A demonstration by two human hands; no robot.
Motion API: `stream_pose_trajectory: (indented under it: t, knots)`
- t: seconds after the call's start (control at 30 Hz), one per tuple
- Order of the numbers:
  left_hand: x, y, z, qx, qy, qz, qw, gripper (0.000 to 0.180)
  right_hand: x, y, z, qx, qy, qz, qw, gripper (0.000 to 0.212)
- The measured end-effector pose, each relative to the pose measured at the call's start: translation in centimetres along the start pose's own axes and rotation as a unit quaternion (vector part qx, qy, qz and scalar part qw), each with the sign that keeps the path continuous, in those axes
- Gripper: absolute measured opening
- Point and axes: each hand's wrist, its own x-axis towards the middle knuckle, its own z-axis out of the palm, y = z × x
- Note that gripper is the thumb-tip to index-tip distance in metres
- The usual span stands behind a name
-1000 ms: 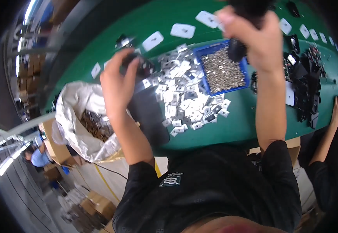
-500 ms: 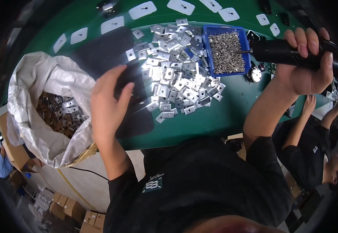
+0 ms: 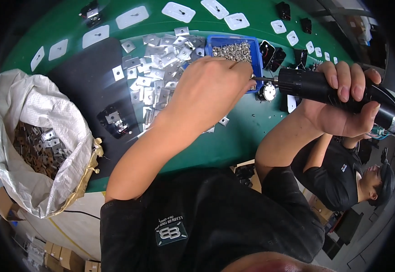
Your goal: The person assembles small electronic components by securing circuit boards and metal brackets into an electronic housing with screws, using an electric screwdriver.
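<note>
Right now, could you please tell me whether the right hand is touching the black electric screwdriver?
Touching; the head view shows the right hand gripping the black electric screwdriver, fingers resting on its body.

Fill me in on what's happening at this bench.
A person's right hand grips a black power screwdriver, its bit pointing left. The left hand is at the bit's tip, over a blue tray of small screws; what its fingers hold is hidden. A black part lies on the dark mat, between an open white sack and loose metal plates.
</note>
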Motion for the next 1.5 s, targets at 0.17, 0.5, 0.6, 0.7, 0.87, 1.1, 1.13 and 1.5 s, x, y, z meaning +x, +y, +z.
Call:
stream_pose_trajectory:
  t: [0.17, 0.5, 0.6, 0.7, 0.87, 1.1, 1.13, 1.5]
  knots:
    - [0.5, -0.6, 1.2, 0.001, 0.008, -0.009, 1.000, 0.015, 0.2, -1.1, -1.0, -0.015, 0.008, -0.005, 1.000, 0.048]
    - [0.8, -0.9, 1.9, -0.073, 0.104, 0.026, 0.992, 0.017, 1.0, -0.6, -0.2, -0.040, 0.072, 0.023, 0.996, 0.045]
    - [0.7, -1.1, 2.0, -0.089, 0.080, 0.033, 0.992, 0.016, 0.9, 0.0, 0.1, -0.040, 0.073, 0.027, 0.996, 0.045]
    - [0.6, -1.3, 1.9, -0.074, 0.050, 0.014, 0.996, 0.017, 0.8, 0.2, 0.3, -0.057, 0.085, 0.023, 0.995, 0.045]
    - [0.4, -1.8, 2.4, -0.074, 0.101, 0.035, 0.991, 0.016, 0.9, -0.6, 0.4, -0.013, 0.084, 0.020, 0.996, 0.043]
    - [-0.3, -1.4, 1.7, -0.112, 0.103, 0.078, 0.985, 0.016, 1.0, -0.5, 1.5, 0.005, 0.078, 0.026, 0.997, 0.041]
    - [-0.6, -1.3, 1.6, -0.110, 0.104, 0.077, 0.985, 0.016, 1.0, -0.6, 1.6, 0.011, 0.078, 0.028, 0.997, 0.041]
    - [-3.2, -0.6, -0.5, -0.105, 0.126, 0.055, 0.985, 0.015, 0.6, 0.4, 3.9, 0.019, 0.074, 0.034, 0.997, 0.041]
